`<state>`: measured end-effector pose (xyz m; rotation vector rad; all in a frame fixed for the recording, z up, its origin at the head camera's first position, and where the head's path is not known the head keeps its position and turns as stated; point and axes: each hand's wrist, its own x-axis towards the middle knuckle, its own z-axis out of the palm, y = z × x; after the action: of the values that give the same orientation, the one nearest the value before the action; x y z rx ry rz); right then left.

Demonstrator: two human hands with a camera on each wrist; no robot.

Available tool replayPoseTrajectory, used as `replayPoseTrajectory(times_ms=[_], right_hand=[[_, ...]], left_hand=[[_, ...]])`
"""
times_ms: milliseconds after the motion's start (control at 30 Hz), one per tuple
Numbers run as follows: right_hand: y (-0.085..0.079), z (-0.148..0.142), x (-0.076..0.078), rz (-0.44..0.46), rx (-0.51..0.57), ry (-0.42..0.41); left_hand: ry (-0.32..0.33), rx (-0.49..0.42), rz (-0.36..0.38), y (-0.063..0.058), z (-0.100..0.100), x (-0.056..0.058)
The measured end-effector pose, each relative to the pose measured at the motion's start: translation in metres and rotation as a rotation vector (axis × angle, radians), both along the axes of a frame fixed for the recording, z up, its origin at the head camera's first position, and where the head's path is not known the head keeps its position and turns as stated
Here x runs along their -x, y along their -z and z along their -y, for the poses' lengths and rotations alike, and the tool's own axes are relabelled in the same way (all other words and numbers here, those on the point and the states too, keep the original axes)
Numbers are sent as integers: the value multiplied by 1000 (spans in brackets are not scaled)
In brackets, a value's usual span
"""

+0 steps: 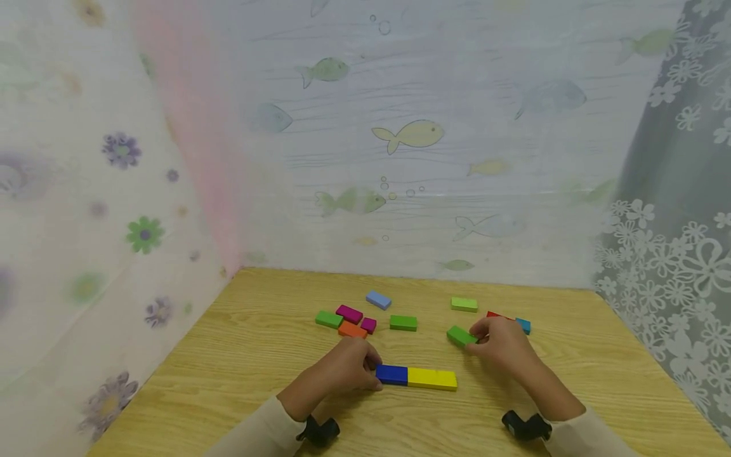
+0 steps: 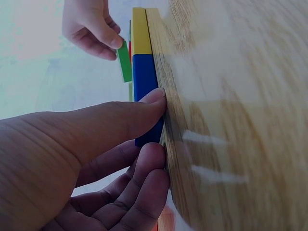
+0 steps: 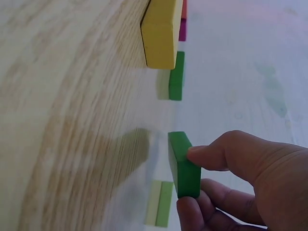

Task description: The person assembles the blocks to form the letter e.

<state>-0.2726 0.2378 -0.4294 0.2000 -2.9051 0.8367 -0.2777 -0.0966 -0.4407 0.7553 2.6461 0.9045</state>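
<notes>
A blue block (image 1: 391, 375) lies end to end with a longer yellow block (image 1: 432, 379) on the table. My left hand (image 1: 347, 367) pinches the blue block at its left end, the thumb lying along its near side in the left wrist view. On the right, my right hand (image 1: 505, 346) holds a green block (image 1: 459, 335) between thumb and fingers. In the right wrist view this green block (image 3: 187, 171) looks tilted, apart from the yellow one. Behind the right hand a red block (image 1: 499, 315) is partly hidden, beside a small blue block (image 1: 523, 325).
Farther back lie a green block (image 1: 403, 323), a light green block (image 1: 464, 304) and a light blue block (image 1: 379, 299). An orange block (image 1: 352, 330), two magenta blocks (image 1: 349, 313) and another green block (image 1: 329, 319) cluster behind the left hand. Patterned curtains (image 1: 422, 209) border the wooden table (image 1: 228, 381).
</notes>
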Motion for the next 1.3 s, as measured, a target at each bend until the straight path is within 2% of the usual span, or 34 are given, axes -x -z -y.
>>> replayPoseTrajectory(times_ms=[400, 900, 1300], right_hand=[[0, 3, -8, 61, -4, 2], [-1, 8, -14, 182, 15, 30], [1, 14, -17, 186, 23, 22]], left_hand=[[7, 3, -13, 1, 0, 1], [4, 13, -18, 0, 0, 1], [3, 24, -27, 1, 0, 1]])
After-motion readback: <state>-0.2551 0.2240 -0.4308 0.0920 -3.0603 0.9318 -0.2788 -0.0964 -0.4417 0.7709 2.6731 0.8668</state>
